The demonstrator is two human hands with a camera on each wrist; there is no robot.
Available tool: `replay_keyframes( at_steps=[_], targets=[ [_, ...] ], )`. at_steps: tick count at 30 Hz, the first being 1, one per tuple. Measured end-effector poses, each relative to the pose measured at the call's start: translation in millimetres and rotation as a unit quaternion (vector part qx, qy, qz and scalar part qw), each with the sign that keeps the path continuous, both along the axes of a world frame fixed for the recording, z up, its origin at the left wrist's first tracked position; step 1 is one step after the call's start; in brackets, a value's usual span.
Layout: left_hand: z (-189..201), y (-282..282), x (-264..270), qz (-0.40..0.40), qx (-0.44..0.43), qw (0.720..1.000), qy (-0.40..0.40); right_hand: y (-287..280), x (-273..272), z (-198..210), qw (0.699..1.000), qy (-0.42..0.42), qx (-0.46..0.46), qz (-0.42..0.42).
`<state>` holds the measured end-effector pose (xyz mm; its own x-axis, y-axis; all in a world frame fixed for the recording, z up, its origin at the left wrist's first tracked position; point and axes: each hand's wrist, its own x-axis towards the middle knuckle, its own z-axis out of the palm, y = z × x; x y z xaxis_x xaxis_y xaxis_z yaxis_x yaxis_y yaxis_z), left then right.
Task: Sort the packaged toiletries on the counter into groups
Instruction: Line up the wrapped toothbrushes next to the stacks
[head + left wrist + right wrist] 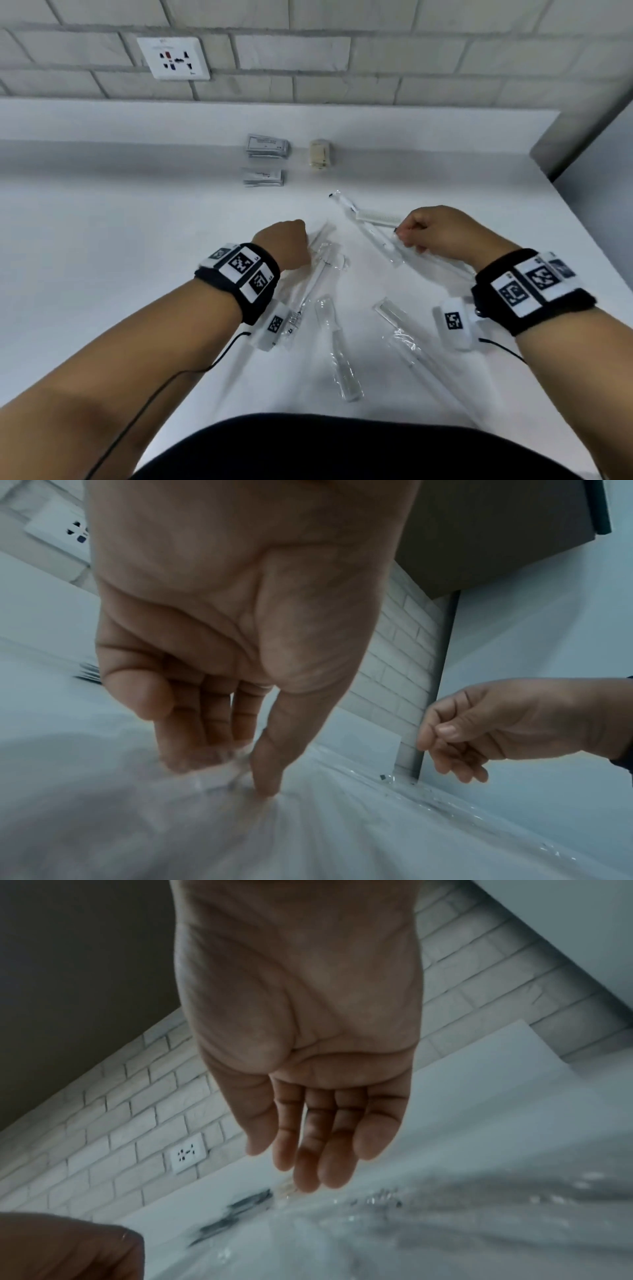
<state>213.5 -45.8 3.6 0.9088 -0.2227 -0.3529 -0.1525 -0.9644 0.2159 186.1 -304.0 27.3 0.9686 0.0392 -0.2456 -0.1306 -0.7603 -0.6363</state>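
The clear-wrapped white toothbrushes and combs lie scattered on the white table, in its near centre. One clear-wrapped toothbrush lies diagonally under the left hand. In the left wrist view, the left hand points down; its thumb and fingers pinch the clear wrapper against the table surface: a narrow grip closed on the wrapper.

A second wrapped toothbrush lies diagonally right of centre, with a white comb lying across it. The right hand sits at the near end of this pair. In the right wrist view, the right hand shows fingers nearly straight, close together, with nothing between them; the wrapping below is blurred, and contact cannot be determined.

Nearer the person lie a clear wrapped item at centre and another wrapped toothbrush with comb to its right.

At the far side, near the wall, two stacks of grey flat sachets stand one behind the other, with a small beige packet just right of the farther stack.

A white wall socket sits on the pale brick wall.
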Motion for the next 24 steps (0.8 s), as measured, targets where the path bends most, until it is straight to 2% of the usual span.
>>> replay_keyframes(
  at_steps=[3,6,10,12,14,18,22,24],
  targets=[
    [1.8,1.4,-13.4,-0.001,-0.008,1.000,0.017,21.4,9.2,-16.4,0.992,-0.020,-0.120,0.028],
    [4.3,5.9,-23.3,0.036,-0.032,0.999,0.013,47.2,23.7,-30.2,0.973,-0.045,-0.222,0.039],
    [8.0,17.6,-38.0,0.127,-0.155,0.979,0.033,68.9,36.3,-35.8,0.964,-0.019,-0.261,0.048],
    [8.0,22.2,-46.7,0.114,-0.143,0.983,0.029,73.3,35.5,-35.1,0.952,0.028,-0.292,0.084],
    [5.2,22.6,-57.2,0.075,-0.081,0.994,0.021,72.2,27.7,-34.7,0.935,0.065,-0.328,0.116],
    [-9.3,14.0,-74.8,0.024,-0.008,0.998,0.053,55.7,0.2,-36.0,0.929,0.097,-0.329,0.142],
    [-8.5,9.9,-79.1,-0.013,0.010,0.999,0.043,23.1,-29.5,-11.4,0.962,0.054,-0.251,0.088],
    [-4.6,11.6,-78.9,-0.010,0.002,0.999,0.036,8.1,-51.9,3.1,0.968,0.035,-0.236,0.083]
  ],
)
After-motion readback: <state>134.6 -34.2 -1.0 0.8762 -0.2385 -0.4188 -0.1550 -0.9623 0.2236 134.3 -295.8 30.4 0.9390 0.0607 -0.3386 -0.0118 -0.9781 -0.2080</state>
